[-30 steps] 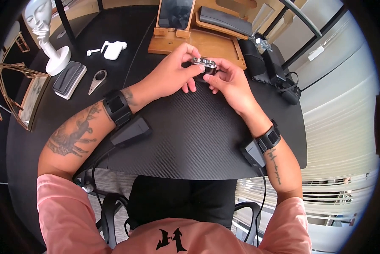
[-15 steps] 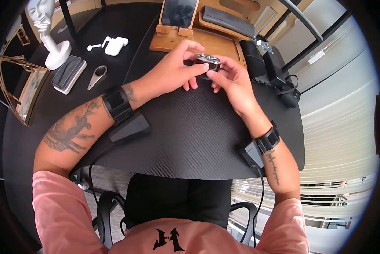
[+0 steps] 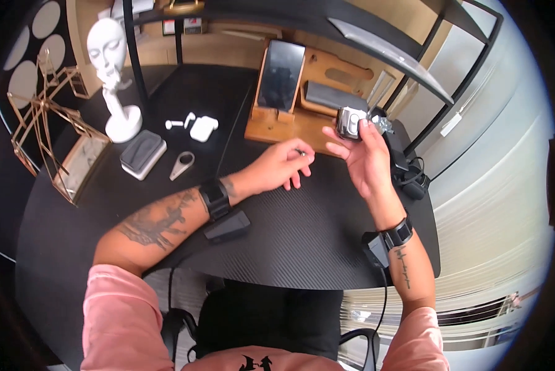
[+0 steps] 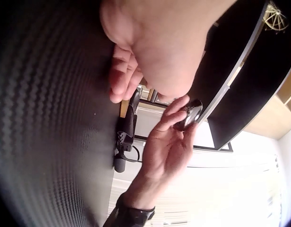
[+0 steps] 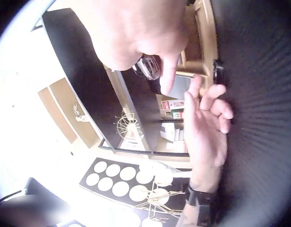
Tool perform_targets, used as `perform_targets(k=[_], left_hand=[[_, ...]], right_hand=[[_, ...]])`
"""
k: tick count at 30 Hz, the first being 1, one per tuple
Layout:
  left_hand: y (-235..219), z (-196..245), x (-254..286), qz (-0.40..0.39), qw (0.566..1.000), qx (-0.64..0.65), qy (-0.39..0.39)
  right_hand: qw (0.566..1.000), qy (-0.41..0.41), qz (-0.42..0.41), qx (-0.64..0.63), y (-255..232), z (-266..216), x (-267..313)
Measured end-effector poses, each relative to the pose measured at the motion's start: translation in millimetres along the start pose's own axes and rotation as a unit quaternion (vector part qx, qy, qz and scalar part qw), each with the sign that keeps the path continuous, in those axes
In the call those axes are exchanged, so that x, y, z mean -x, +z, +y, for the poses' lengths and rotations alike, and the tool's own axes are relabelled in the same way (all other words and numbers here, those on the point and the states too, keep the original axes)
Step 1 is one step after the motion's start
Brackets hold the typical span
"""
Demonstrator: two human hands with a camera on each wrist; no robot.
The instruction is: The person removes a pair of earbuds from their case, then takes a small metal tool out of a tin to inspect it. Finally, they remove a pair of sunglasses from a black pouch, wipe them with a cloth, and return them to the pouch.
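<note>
My right hand (image 3: 369, 154) grips a small rounded black-and-silver device (image 3: 350, 122), raised at the right with its shiny face turned up. In the left wrist view the device's glossy dark side (image 4: 191, 115) shows between thumb and fingers. Lower and to the left, my left hand (image 3: 276, 167) pinches a small dark piece (image 3: 300, 152) between thumb and index finger, the other fingers loosely bent. Its kind is too small to tell. The two hands are apart. A small black round object (image 5: 218, 72) appears close to the left fingertips in the right wrist view.
Behind the hands stands a wooden stand (image 3: 262, 128) with a phone (image 3: 281, 74) and a dark case (image 3: 334, 96). White earbuds case (image 3: 204, 128), ring-ended tool (image 3: 183, 164), dark-topped box (image 3: 143, 153) and white head sculpture (image 3: 124, 123) stand left. Black shelf framing (image 3: 388, 59) overhangs the back.
Both hands were together at the device. Now the right hand has lifted it up and right, while the left has drawn apart with a small dark piece. The head view has tilted up.
</note>
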State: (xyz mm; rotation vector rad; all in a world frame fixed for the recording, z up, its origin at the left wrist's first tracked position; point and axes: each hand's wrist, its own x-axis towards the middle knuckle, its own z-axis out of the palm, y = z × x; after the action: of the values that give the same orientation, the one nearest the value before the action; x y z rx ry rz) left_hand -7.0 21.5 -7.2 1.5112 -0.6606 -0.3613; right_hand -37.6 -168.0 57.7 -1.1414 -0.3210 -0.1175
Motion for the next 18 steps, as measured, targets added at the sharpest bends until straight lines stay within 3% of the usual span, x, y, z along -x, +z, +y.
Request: perform_targets(k=[8,12,15,18], left_hand=[[0.5,0.6,-2.0,-0.008,1.0,-0.01,-0.016],[2.3,4.2,-1.9,-0.014,0.999,-0.023,-0.029],[1.4,4.5,-0.9,-0.02,0.998,-0.035,-0.039],[3.8,6.5,0.0,-0.023,0.998,-0.031,-0.039]], right_hand=[[0.993,-0.084,-0.076,-0.024,56.7,-67.9,-20.5],[0.97,-0.148,-0.19,-0.044,84.2,-95.7,-16.9],[0.954,-0.208,-0.204,0.069,99.4,-109.1,1.9],[0.947,-0.216,-0.233,0.041,100.1,-122.3,22.1]])
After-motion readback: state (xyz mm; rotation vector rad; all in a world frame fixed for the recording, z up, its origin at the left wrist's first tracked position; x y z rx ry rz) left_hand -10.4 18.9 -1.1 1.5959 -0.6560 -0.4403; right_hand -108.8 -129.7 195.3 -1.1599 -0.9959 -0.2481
